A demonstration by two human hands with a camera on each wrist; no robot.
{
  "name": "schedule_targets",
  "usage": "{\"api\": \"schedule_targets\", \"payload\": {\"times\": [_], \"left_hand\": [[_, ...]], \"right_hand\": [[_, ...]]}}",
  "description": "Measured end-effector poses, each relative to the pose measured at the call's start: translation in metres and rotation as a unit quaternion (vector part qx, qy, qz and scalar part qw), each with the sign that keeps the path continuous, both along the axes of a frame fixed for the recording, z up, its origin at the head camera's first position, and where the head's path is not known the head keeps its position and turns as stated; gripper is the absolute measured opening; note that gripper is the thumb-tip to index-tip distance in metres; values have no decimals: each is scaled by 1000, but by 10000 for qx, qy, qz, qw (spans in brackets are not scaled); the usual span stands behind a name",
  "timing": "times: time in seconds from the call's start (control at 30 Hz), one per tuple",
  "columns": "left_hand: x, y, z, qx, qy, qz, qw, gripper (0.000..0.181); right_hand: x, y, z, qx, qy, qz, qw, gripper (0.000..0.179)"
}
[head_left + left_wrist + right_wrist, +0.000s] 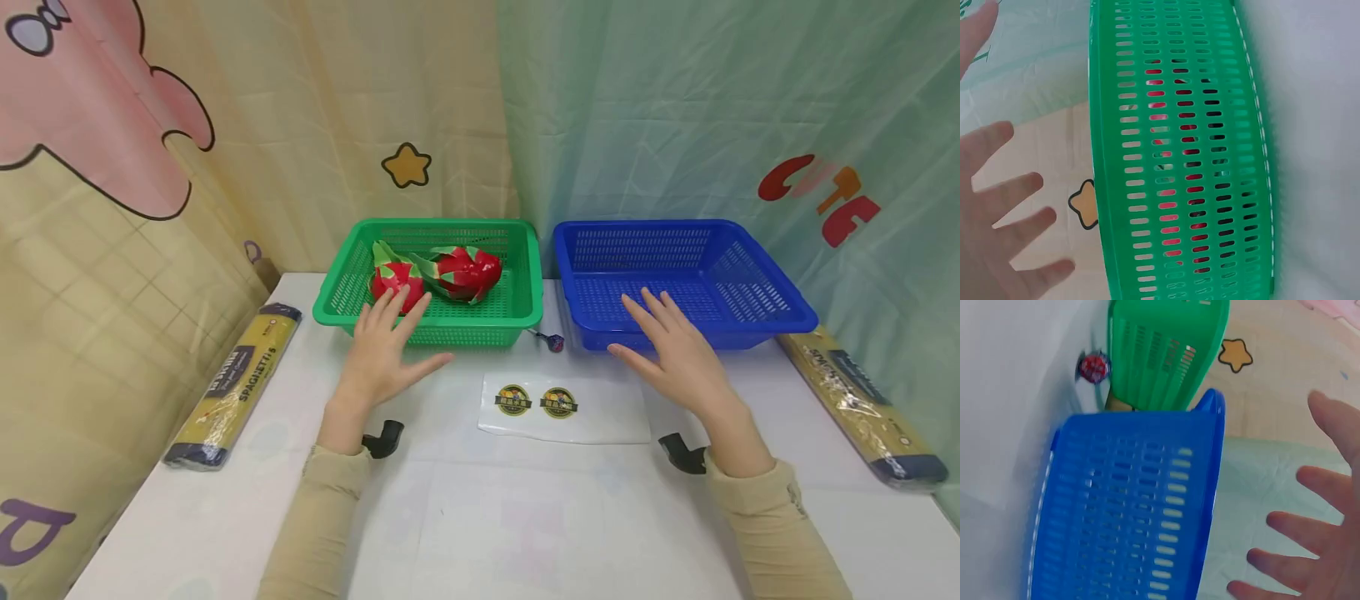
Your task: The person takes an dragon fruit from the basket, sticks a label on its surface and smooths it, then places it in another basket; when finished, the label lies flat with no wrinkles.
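From above and behind the fingers (415, 320), the head view looks forward and down, farthest off. Both wrist views, turned sideways, look forward from close by: the left at the green basket (1210, 206), the right at the blue basket (1200, 487), both below the fingers; all three share the star print (1087, 205)

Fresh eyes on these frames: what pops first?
Probably the two red dragon fruits with green leafy tips, lying in the green basket left of centre in the head view. Next, likely the vivid blue basket just to its right. Then the person's left hand and right hand, fingers spread, one at the near side of each basket.
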State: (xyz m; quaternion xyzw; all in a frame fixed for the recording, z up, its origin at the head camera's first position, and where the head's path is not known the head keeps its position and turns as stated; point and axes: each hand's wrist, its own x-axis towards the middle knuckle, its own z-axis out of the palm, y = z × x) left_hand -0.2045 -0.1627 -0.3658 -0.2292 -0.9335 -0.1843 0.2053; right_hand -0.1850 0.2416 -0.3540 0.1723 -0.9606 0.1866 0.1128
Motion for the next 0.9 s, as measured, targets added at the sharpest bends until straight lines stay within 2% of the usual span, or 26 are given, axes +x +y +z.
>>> {"api": "schedule_targets", "payload": {"times": [0.1, 0.17, 0.27, 0.33, 0.4, 0.47, 0.53, 0.57, 0.63, 0.8, 0.9], "left_hand": [[-1, -2, -2, 689, 336, -298, 9966, 77], [-2, -4, -4, 1193, 380, -440, 9911, 70], [-3, -7, -10, 1994, 60, -540, 9784, 58], [-5, -9, -15, 2519, -272, -548, 9658, 53], [-7, -11, -20, 3034, -714, -519, 9488, 48], [-10, -12, -23, 3545, -1123, -493, 9270, 45], [-12, -13, -25, 3991, -1457, -446, 9042, 41], [-13, -13, -25, 4185, -1597, -402, 8932, 39], [-11, -11, -20, 4443, -1754, -299, 8780, 37], [-5, -6, -12, 5012, -2032, 129, 8410, 33], [-7, -5, -15, 5421, -2085, 369, 8132, 32]], "right_hand": [[2, -7, -2, -612, 588, 119, 9963, 64], [2, -14, -5, -1077, 1060, 261, 9882, 56], [1, -29, -12, -2013, 1544, 617, 9653, 45], [1, -41, -15, -2763, 1461, 920, 9454, 40], [2, -54, -15, -3476, 1028, 1163, 9247, 36], [1, -67, -14, -4031, 432, 1296, 9049, 33], [-1, -79, -11, -4284, -94, 1315, 8939, 30], [-4, -84, -9, -4341, -304, 1311, 8907, 30], [-11, -95, -7, -4393, -560, 1374, 8860, 29], [-33, -119, -1, -4423, -750, 1550, 8802, 29], [-49, -131, 3, -4597, -935, 1584, 8688, 31]]}}
